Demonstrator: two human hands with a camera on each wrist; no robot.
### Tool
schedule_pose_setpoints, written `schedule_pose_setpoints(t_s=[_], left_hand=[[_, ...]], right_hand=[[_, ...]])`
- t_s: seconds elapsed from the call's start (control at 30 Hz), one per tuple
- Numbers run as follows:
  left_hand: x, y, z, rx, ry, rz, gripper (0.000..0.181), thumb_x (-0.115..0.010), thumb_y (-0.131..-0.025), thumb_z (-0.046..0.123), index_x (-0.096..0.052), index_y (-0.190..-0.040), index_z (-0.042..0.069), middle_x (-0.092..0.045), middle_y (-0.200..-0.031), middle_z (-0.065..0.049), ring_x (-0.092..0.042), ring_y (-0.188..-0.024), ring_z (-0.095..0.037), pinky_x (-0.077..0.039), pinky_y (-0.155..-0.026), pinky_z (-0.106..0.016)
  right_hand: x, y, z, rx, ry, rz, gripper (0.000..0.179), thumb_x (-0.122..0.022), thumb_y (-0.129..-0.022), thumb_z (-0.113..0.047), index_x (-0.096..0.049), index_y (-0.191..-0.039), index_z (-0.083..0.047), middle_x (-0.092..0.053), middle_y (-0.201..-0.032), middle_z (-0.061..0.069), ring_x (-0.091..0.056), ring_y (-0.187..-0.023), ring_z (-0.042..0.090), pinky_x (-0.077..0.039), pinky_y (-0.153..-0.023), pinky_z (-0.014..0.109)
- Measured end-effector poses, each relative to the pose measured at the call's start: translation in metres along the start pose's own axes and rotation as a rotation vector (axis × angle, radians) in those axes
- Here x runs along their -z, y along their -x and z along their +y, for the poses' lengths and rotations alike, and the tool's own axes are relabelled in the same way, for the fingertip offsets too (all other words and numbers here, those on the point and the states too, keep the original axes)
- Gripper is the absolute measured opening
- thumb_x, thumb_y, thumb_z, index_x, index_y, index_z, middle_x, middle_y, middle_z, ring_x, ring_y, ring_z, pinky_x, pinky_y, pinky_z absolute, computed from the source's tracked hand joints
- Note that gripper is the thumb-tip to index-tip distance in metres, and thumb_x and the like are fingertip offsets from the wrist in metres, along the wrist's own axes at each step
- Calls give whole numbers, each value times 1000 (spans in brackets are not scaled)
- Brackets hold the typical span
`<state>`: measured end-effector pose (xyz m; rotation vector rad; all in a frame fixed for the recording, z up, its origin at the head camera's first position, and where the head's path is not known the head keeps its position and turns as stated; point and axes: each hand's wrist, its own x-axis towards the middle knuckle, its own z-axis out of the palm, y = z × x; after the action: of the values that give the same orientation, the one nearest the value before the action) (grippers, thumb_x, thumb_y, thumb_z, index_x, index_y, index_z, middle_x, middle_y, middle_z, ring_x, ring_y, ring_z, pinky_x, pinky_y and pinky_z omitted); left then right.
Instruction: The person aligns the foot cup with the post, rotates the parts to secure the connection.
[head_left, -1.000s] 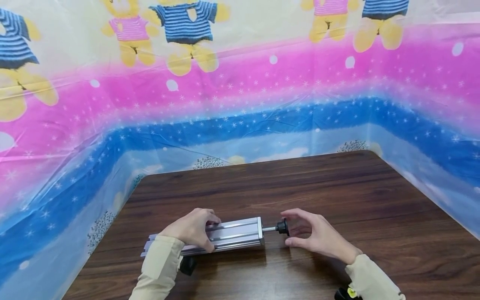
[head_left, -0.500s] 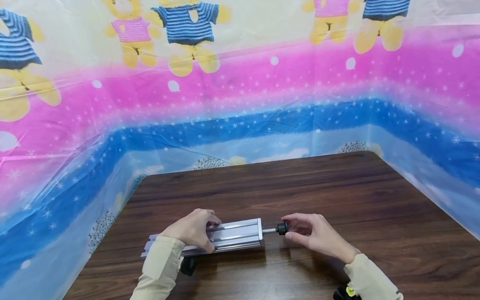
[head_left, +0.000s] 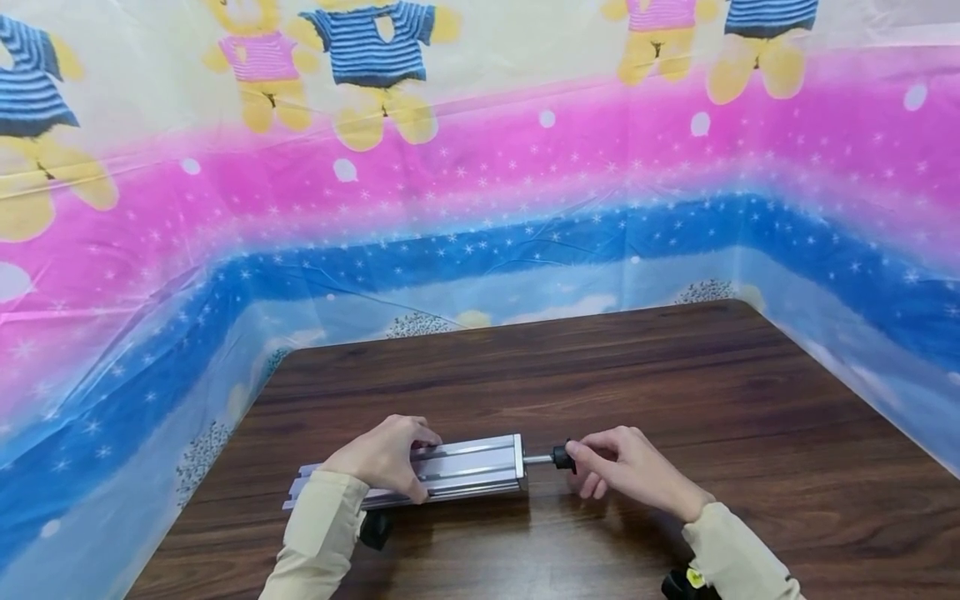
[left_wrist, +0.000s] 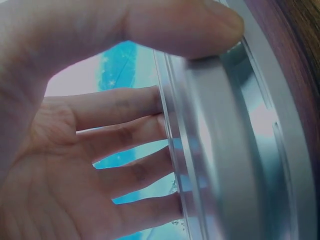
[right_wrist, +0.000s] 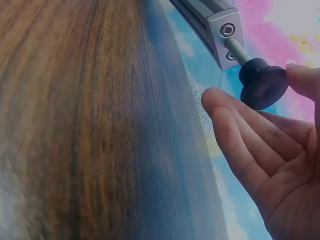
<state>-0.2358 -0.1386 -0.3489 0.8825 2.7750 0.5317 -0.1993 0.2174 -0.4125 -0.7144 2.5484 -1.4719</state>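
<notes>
A silver aluminium profile point(head_left: 474, 467) lies lengthwise across the near part of the table. My left hand point(head_left: 384, 457) grips it, thumb on the near side and fingers on the far side, as the left wrist view also shows. From its right end plate point(right_wrist: 220, 35) a threaded rod point(head_left: 538, 460) sticks out, tipped with a round black levelling foot point(right_wrist: 265, 86). My right hand point(head_left: 636, 473) pinches the foot's rim; the thumb point(right_wrist: 303, 80) touches one edge. Other fingers point(right_wrist: 235, 135) curve below the foot, and the index finger is partly hidden.
Dark wood-grain table point(head_left: 600, 367) extends behind and to the right of the profile. A printed curtain point(head_left: 480, 208) with bears and snowflakes hangs around its far and side edges. Black wrist devices point(head_left: 375, 528) sit under both sleeves.
The right hand's thumb has moved up and over the levelling foot, its grip closing from a loose, spread pose. The other fingers have shifted downward. The left hand and profile stay put.
</notes>
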Motion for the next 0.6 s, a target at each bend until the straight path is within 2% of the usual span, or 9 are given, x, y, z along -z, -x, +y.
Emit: schedule_pose_setpoints(t_s=[0.07,0.17,0.23,0.33,0.47,0.6], left_hand=[[0,0,0,4,0,-1,61,-87,-62,12,-72,-120,-1,-64,-132,-21,-61,-121,-37,-53,-94,-50],[0,-1,0,8,-1,6,62,-88,-61,12,-72,-119,-1,-65,-131,-20,-59,-125,-38,-53,-96,-50],[0,-1,0,7,-3,10,62,-88,-61,12,-72,-119,-2,-66,-129,-19,-59,-125,-38,-53,-96,-50],[0,0,-1,8,-5,12,62,-88,-61,12,-72,-119,-1,-66,-129,-19,-59,-123,-37,-52,-95,-49],[-1,0,-2,14,5,7,62,-87,-60,12,-72,-119,-1,-66,-129,-19,-59,-124,-38,-52,-95,-49],[-1,0,-1,5,11,-1,62,-87,-61,12,-72,-119,-1,-65,-130,-20,-56,-129,-41,-52,-97,-51]], right_hand=[[0,0,0,6,-5,7,43,-49,-107,-37,-72,-110,-2,-77,-84,6,-74,-71,22,-60,-67,34],[-1,3,2,66,14,48,38,-61,-102,-34,-65,-127,-6,-75,-105,10,-74,-84,16,-60,-74,31],[-1,4,3,135,40,84,47,-72,-95,-29,-59,-137,-13,-71,-121,12,-72,-94,13,-59,-79,31],[-1,4,2,220,77,118,60,-82,-85,-18,-56,-139,-21,-63,-136,13,-70,-105,12,-58,-85,32],[-2,2,2,255,87,110,57,-82,-82,-7,-59,-133,-21,-68,-126,6,-70,-104,11,-57,-88,32],[-2,2,4,252,82,112,49,-81,-85,-9,-62,-129,-19,-73,-111,0,-71,-96,10,-58,-86,31]])
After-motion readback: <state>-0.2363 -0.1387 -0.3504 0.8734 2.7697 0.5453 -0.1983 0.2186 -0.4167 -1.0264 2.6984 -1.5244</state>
